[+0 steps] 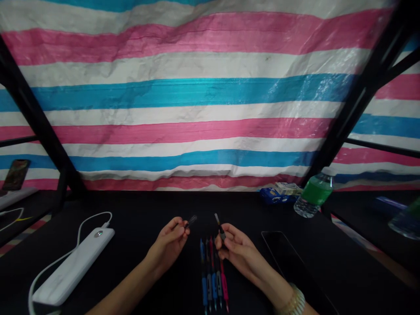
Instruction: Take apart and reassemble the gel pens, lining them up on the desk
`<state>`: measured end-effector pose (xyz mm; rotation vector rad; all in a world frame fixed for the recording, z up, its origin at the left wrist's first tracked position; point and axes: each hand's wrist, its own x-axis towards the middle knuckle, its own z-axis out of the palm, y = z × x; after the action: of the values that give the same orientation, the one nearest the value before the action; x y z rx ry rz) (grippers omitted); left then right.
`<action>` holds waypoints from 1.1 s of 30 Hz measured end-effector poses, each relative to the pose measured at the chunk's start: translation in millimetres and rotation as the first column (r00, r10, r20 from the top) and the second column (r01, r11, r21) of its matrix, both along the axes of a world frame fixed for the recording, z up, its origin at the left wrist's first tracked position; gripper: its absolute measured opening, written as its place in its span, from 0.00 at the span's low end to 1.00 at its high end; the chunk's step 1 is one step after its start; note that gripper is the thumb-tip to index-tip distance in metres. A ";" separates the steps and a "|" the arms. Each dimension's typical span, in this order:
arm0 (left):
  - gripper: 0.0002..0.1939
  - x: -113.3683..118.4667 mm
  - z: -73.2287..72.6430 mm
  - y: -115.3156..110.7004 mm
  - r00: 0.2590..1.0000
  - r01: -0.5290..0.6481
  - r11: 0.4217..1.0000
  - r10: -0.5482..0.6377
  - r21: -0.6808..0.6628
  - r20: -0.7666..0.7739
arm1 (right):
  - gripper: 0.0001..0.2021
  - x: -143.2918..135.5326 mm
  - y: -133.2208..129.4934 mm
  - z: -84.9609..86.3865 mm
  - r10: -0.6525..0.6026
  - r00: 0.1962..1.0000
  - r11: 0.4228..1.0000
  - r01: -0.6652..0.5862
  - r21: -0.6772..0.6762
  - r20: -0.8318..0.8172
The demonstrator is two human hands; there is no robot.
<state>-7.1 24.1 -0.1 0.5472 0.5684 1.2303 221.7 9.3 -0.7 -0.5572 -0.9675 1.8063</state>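
My left hand (168, 241) is closed in a pinch on a short, clear tube-like pen part (192, 220), which points up and to the right. Opposite it, my right hand (244, 253) pinches a dark pen piece (222, 234) with a thin pale end sticking up. The two pieces are apart, and the fingers hide much of both. Between and just below the hands lie several pens (214, 284) side by side on the black table (131, 280), with blue, grey and pink grips. My right fingers are close to the upper ends of the pens on that side.
At left is a white power strip (77, 264) with a white cable (78, 238). A dark phone or tablet (288, 258) lies right of my right hand. Farther back stand a green-labelled water bottle (315, 192) and a blue packet (274, 196). A striped sheet (197, 127) hangs behind.
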 end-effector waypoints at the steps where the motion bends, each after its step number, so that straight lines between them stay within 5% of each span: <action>1: 0.14 -0.3 0.1 -0.5 1.000 0.008 1.000 -0.008 0.008 0.008 | 0.18 0.3 -0.1 0.5 0.001 1.000 1.000 -0.001 0.007 -0.012; 11: 0.13 -0.1 0.1 0.5 1.000 0.007 0.993 -0.008 0.116 0.002 | 0.15 3.1 5.3 -4.2 -0.126 0.992 0.990 0.124 -0.068 -0.028; 19: 0.15 -0.5 2.0 -1.4 0.995 -0.066 0.979 0.079 0.191 -0.063 | 0.08 7.4 5.0 -8.8 -0.326 0.934 0.944 0.312 0.106 0.149; 33: 0.15 2.4 2.1 -4.8 0.986 -0.069 0.976 0.099 0.207 -0.137 | 0.08 6.7 0.5 -4.6 -0.483 0.793 0.866 0.369 0.338 0.371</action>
<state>-4.7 19.3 2.0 0.7970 0.5991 1.3446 228.4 9.8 -5.3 -0.9732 -1.2365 1.1407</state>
